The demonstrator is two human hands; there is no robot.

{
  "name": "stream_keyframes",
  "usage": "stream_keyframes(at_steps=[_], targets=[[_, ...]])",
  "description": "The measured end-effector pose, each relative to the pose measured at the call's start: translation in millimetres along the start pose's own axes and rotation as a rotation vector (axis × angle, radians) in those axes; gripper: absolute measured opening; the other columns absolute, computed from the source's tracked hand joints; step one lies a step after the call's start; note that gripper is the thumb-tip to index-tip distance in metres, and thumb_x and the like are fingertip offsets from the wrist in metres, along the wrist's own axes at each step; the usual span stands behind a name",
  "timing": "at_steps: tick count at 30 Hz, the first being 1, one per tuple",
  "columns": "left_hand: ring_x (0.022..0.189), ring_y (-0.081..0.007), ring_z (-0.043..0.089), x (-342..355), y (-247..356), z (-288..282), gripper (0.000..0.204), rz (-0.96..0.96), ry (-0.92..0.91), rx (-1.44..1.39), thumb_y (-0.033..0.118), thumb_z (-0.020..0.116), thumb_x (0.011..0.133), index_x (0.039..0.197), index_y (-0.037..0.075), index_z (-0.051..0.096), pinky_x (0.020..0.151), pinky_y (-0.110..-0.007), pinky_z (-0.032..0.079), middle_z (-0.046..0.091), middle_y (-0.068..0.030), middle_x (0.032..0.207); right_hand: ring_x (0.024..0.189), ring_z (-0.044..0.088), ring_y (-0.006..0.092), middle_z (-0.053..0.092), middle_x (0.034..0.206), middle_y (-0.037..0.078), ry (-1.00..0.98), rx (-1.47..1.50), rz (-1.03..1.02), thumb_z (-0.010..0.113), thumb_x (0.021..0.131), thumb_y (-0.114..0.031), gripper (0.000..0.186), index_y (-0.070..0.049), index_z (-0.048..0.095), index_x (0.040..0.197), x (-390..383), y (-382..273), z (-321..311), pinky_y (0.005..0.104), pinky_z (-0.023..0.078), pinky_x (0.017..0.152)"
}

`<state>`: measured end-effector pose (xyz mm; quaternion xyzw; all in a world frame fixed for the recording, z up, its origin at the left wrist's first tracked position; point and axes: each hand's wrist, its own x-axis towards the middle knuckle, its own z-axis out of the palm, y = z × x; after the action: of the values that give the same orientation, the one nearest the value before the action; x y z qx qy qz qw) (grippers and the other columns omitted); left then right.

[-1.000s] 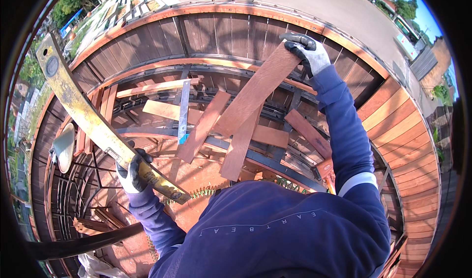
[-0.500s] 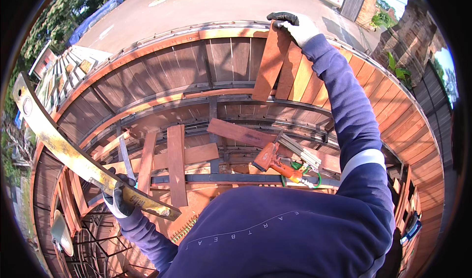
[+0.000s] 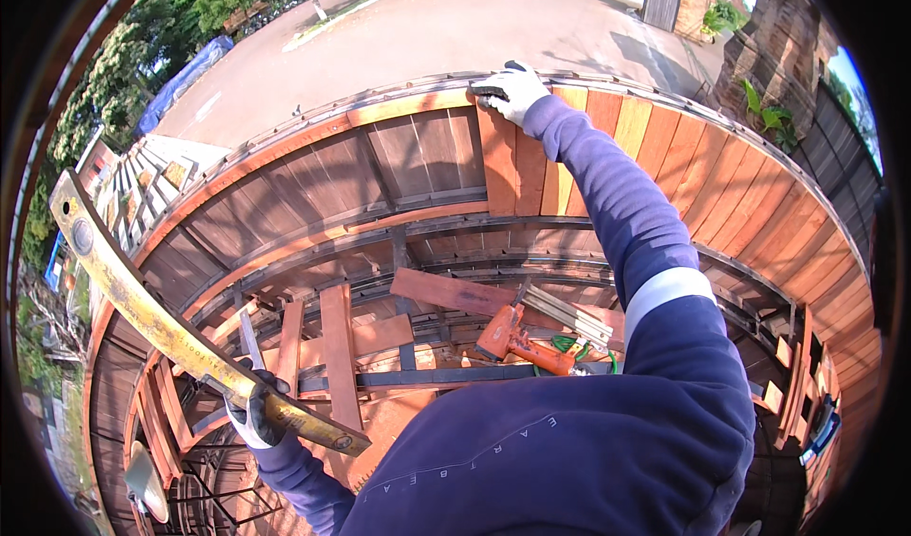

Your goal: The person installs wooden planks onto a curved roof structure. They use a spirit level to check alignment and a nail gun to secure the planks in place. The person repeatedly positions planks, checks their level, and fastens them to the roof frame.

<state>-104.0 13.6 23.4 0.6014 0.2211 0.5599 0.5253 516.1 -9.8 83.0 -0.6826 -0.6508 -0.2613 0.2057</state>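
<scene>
The right arm stretches forward, nearly straight, its gloved right hand [image 3: 512,92] curled over the top end of a reddish board [image 3: 497,166]. That board stands upright against the curved wall [image 3: 418,157], from its top edge down to the rail below, beside the fitted boards [image 3: 702,171]. The left arm is bent, the left hand [image 3: 254,415] wrapped around a long yellow level [image 3: 161,308] near its lower end, the level slanting up leftward across the wall. The right sleeve [image 3: 622,209] hides some fitted boards. Inside the wall, loose planks [image 3: 339,356] and an orange nail gun [image 3: 517,337] lie on the dark frame [image 3: 446,377].
</scene>
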Motion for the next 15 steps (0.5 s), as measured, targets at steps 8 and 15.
stream_keyframes(at_steps=[8, 15], targets=[[0.07, -0.0235, 0.061, 24, -18, 3, 0.041, -0.016, 0.012, -0.017, 0.018, 0.061, 0.083, 0.116, -0.004, 0.051, 0.064, -0.033, 0.051, 0.062, -0.0143, 0.087, 0.117, 0.05, 0.0282, 0.058, 0.124, 0.006, -0.13, -0.025, 0.1, 0.064, 0.081, -0.028, 0.039, -0.024, 0.064, 0.12, 0, 30, -7, 0.0441, 0.035, 0.103], [0.072, -0.0229, 0.063, 84, -9, 87, 0.039, -0.017, -0.124, -0.108, 0.015, 0.063, 0.085, 0.118, -0.001, 0.05, 0.064, -0.032, 0.052, 0.062, -0.0121, 0.087, 0.104, 0.059, 0.0373, 0.064, 0.109, 0.018, -0.229, 0.074, 0.235, 0.065, 0.084, -0.025, 0.037, -0.012, 0.063, 0.118, -8, 20, -44, 0.0429, 0.047, 0.091]])
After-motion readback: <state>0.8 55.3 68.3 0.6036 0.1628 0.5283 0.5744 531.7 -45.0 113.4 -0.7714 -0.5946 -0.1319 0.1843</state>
